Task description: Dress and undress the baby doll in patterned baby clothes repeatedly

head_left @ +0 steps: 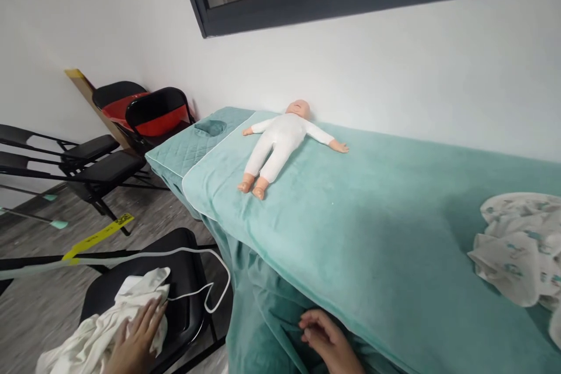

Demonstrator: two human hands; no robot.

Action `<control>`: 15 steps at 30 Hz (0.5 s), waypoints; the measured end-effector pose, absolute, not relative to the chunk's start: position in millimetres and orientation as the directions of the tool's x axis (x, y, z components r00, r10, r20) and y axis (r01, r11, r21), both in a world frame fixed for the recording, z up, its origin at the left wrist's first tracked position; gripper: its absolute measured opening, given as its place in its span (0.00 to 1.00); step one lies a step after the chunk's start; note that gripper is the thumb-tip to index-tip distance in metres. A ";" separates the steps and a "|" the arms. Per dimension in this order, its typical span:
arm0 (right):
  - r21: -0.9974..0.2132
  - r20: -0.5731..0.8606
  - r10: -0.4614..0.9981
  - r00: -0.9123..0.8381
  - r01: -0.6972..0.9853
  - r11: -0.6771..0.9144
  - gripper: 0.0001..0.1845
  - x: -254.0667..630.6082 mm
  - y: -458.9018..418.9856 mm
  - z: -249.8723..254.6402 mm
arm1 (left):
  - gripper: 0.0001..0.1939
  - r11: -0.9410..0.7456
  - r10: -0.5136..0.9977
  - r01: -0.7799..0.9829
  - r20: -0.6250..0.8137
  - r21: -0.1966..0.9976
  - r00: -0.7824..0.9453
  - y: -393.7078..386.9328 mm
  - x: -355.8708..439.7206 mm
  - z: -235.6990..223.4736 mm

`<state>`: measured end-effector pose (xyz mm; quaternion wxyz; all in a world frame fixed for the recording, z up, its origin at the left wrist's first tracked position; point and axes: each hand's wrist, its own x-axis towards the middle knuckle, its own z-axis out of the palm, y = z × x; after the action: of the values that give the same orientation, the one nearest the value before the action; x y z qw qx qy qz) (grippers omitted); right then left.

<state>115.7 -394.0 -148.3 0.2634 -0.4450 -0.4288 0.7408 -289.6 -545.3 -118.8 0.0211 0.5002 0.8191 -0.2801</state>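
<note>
First: Entry one, and its place?
Second: White cloth [79, 345], one, crumpled, on the seat of a black chair [184, 254], at the person's left. Long axis: eight o'clock to two, twelve being dead ahead of the person.
First: Hands?
Second: Left hand [138, 336], one: laid over the cloth, back upward, fingers moderately spread, pointing to one o'clock; no grip on the fabric that I can see from here. Right hand [326, 339], one: at the near edge of the bed [372, 198], fingers half-curled, a narrow gap between them, nothing visible inside. Contact with the green drape [263, 280]: cannot tell.
First: Which is nearer the white cloth?
Second: The left, plainly. The cloth lies directly beneath its fingers, extending past the tips toward twelve and back toward eight. From the right hand it lies at nine o'clock, well apart.
First: Remaining stock?
Second: Doll [280, 131], one, white-suited, on its back on the bed, head to one o'clock, feet to seven. Patterned cloth [521, 257], one, bunched, at two o'clock from the right hand. White cable [188, 250], one, looped at two o'clock from the left fingers.
</note>
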 end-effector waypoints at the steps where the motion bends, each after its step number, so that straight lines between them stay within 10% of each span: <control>1: -0.870 -0.432 0.763 -0.481 -0.001 -0.493 0.22 115.1 -393.3 -147.4 | 0.41 0.328 0.805 0.849 -0.349 -0.414 -0.480 -541.7 -290.9 -124.3; 15: -0.880 -0.445 0.783 -0.435 0.049 -0.473 0.24 113.0 -396.8 -153.0 | 0.27 0.247 0.900 0.919 -0.278 -0.309 -0.335 -566.0 -342.4 -127.0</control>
<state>113.0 -396.8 -153.0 0.2548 -0.4665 -0.4456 0.7203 -342.4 -566.0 -127.0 0.0218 0.5760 0.7893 -0.2116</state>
